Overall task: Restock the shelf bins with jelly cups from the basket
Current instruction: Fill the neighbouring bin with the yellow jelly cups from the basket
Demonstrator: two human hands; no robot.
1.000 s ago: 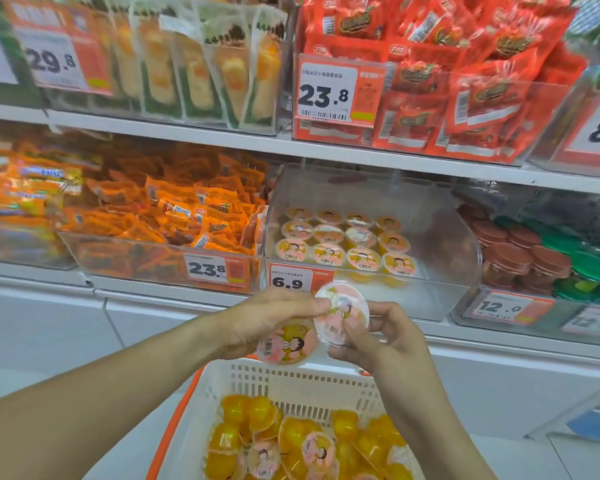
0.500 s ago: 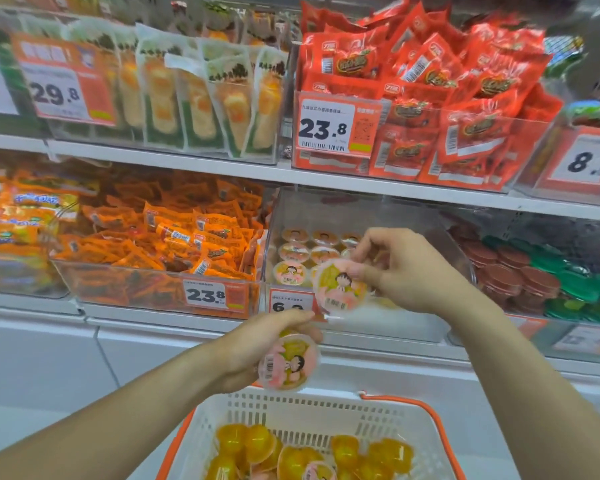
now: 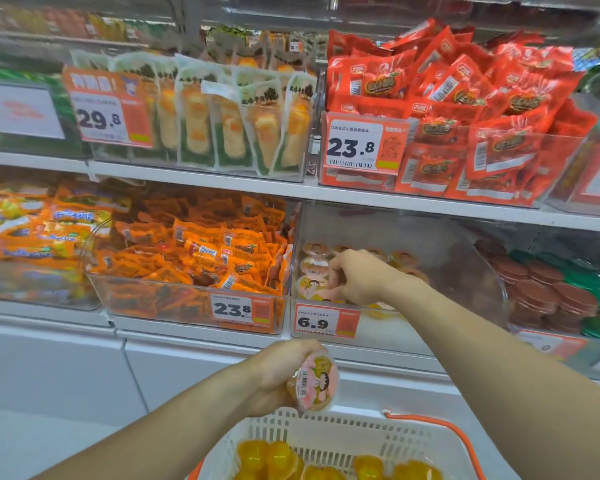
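Observation:
My left hand (image 3: pixel 278 375) grips a jelly cup (image 3: pixel 314 382) with a pink cartoon lid, held above the white basket (image 3: pixel 326 434). Several yellow jelly cups (image 3: pixel 274 457) lie in the basket. My right hand (image 3: pixel 357 277) reaches into the clear shelf bin (image 3: pixel 465 244) priced 6.9, fingers curled down onto a jelly cup (image 3: pixel 317 289) at the bin's front row. More jelly cups (image 3: pixel 314 249) sit in rows behind it. The hand hides the cups in the bin's middle.
An orange snack-packet bin (image 3: pixel 194 265) priced 23.8 stands left of the jelly bin. Red and green lidded cups (image 3: pixel 551 289) fill the bin to the right. The upper shelf (image 3: pixel 361 194) holds red packets and green-white packets overhanging the jelly bin.
My right hand carried its jelly cup forward from in front of the bin down into it. My left hand stayed over the basket, its cup turned more edge-on.

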